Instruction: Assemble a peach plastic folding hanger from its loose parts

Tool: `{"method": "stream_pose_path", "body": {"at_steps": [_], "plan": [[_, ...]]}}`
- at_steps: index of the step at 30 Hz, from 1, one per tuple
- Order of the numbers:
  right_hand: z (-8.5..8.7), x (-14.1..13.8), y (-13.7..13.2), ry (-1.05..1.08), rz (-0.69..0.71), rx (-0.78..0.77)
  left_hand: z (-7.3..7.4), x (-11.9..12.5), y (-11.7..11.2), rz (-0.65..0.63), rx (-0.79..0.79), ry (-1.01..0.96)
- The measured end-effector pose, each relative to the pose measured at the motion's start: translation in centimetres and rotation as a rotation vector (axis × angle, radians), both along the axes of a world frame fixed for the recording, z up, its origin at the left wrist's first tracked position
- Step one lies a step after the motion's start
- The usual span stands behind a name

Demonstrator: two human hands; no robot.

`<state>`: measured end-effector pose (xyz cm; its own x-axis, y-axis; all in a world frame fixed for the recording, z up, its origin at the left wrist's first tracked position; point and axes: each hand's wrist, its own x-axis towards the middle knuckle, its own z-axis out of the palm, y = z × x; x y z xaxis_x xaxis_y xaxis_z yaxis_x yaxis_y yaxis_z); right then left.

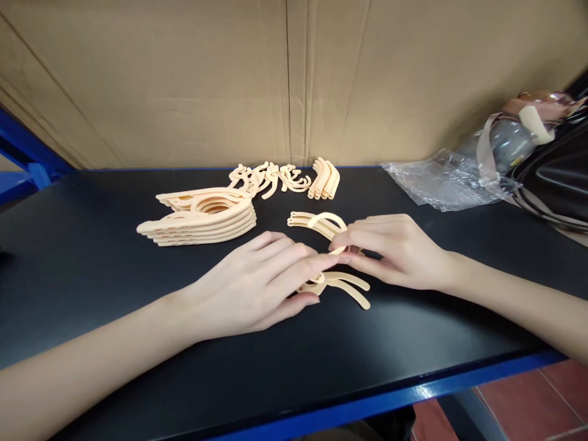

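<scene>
On the black tabletop (92,275) both my hands meet over a small peach plastic hanger piece (349,288). My left hand (257,285) lies over its left end, fingers bent around it. My right hand (395,248) pinches the curved hook part (327,222) from the right. The middle of the piece is hidden under my fingers. A stack of finished peach hangers (202,217) lies just behind my left hand.
Loose peach hook parts (271,177) and a small bundle of curved pieces (324,179) lie at the back, near the cardboard wall (206,79). Crumpled clear plastic (441,180) and a dark bag (555,184) sit at the right. The table's blue front edge (413,392) runs close to me.
</scene>
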<state>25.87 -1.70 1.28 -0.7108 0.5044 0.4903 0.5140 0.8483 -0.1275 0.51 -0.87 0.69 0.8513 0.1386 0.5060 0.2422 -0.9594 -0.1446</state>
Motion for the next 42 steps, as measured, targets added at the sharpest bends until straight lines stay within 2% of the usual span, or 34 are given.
{"method": "stream_pose_path", "body": {"at_steps": [5, 16, 24, 34, 42], "plan": [[-0.2, 0.5, 0.6, 0.032, -0.032, 0.010, -0.2, -0.1, 0.0, 0.011, -0.118, -0.078], [-0.1, 0.8, 1.1, -0.169, -0.099, 0.311, 0.0, 0.1, -0.1, 0.011, 0.014, -0.039], [-0.3, 0.8, 1.4, -0.014, -0.090, 0.161, 0.3, 0.2, -0.1, -0.015, -0.038, 0.052], [-0.5, 0.8, 1.6, -0.129, -0.069, 0.129, 0.3, 0.2, -0.1, -0.056, -0.028, 0.077], [-0.6, 1.0, 1.8, -0.085, -0.092, 0.038, 0.4, 0.3, -0.2, -0.039, -0.070, 0.101]]}}
